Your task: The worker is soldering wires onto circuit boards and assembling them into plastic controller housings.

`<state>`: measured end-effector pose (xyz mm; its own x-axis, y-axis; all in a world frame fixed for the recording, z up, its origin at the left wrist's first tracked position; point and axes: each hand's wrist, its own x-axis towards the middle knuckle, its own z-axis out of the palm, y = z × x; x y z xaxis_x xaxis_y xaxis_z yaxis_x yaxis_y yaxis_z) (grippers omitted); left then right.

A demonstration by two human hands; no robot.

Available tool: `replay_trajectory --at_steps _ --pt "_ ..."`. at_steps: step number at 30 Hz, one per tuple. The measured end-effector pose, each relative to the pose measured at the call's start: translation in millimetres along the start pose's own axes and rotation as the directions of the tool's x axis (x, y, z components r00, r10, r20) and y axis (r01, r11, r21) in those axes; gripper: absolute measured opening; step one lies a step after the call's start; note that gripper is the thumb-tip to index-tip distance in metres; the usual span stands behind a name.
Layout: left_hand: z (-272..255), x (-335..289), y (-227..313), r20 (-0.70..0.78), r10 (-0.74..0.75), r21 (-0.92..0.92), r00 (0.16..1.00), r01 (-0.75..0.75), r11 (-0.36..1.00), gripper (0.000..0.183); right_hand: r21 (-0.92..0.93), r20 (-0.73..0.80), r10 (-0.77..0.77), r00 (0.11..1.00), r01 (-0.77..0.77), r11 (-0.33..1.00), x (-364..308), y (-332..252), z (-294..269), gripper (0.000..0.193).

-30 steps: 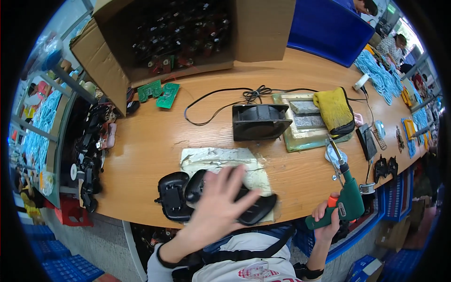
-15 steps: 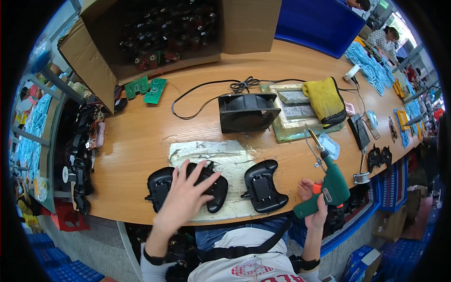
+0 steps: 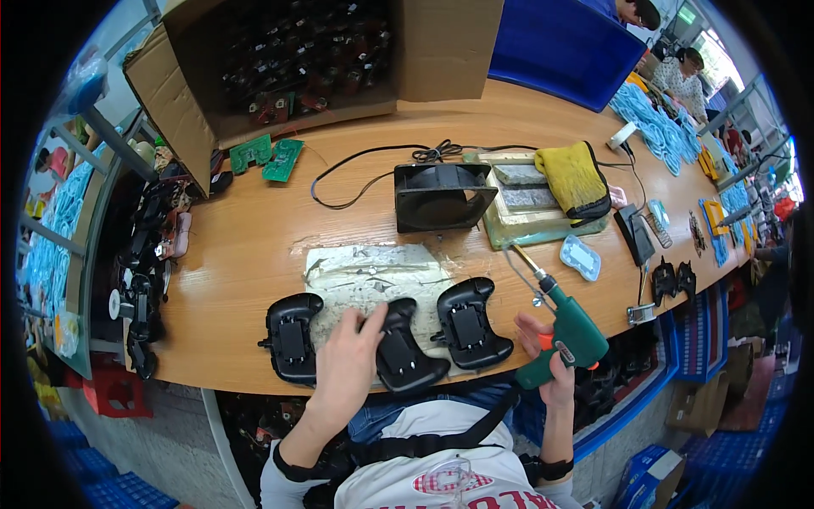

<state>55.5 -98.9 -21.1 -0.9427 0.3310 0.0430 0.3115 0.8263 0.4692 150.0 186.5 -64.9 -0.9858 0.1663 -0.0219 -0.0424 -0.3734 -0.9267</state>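
Three black game controller grips lie in a row near the table's front edge, partly on a worn white pad (image 3: 365,276). My left hand (image 3: 346,365) holds the middle game controller grip (image 3: 413,355) by its left side; part of the fingers is hidden. The left game controller grip (image 3: 292,339) is close beside that hand, and the right game controller grip (image 3: 471,327) lies untouched. My right hand (image 3: 549,365) is wrapped around the handle of a green soldering gun (image 3: 578,327) with an orange trigger. Its metal tip points up and to the left, with a thin feed tube alongside.
A black fan (image 3: 441,199) stands behind the pad, its cable looping leftward. Beside it a yellow cloth (image 3: 570,180) drapes over a tray. An open carton (image 3: 449,51) of parts, green circuit boards (image 3: 282,161) and a blue bin (image 3: 564,51) occupy the back. A small clear box (image 3: 580,257) lies right.
My left hand has drawn the middle game controller grip rightward, away from the left one, and turned it. The soldering gun in my right hand has shifted slightly left.
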Motion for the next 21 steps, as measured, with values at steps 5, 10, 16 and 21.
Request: replay_trajectory --at_steps 5,10,16,21 --pt "15.4 -1.2 6.1 -0.098 0.028 -0.136 0.995 -0.041 0.99 0.034 -0.024 0.131 0.052 0.99 -0.049 0.998 12.6 5.3 0.8 0.053" --pt "7.8 5.0 7.5 0.004 -0.014 -0.222 1.0 0.014 0.975 0.039 -0.08 0.189 0.024 0.982 -0.009 0.997 15.4 17.2 -1.0 0.055" --pt "-36.6 -32.7 -63.7 -0.253 -0.141 0.147 0.957 0.182 0.972 0.053 0.011 0.048 0.04 0.998 -0.041 0.999 11.0 15.0 4.4 0.059" --pt "-4.7 -39.5 -49.8 -0.075 -0.109 -0.05 0.991 0.105 0.993 0.055 -0.022 0.064 0.057 0.996 -0.055 0.998 5.6 20.3 -8.0 0.063"
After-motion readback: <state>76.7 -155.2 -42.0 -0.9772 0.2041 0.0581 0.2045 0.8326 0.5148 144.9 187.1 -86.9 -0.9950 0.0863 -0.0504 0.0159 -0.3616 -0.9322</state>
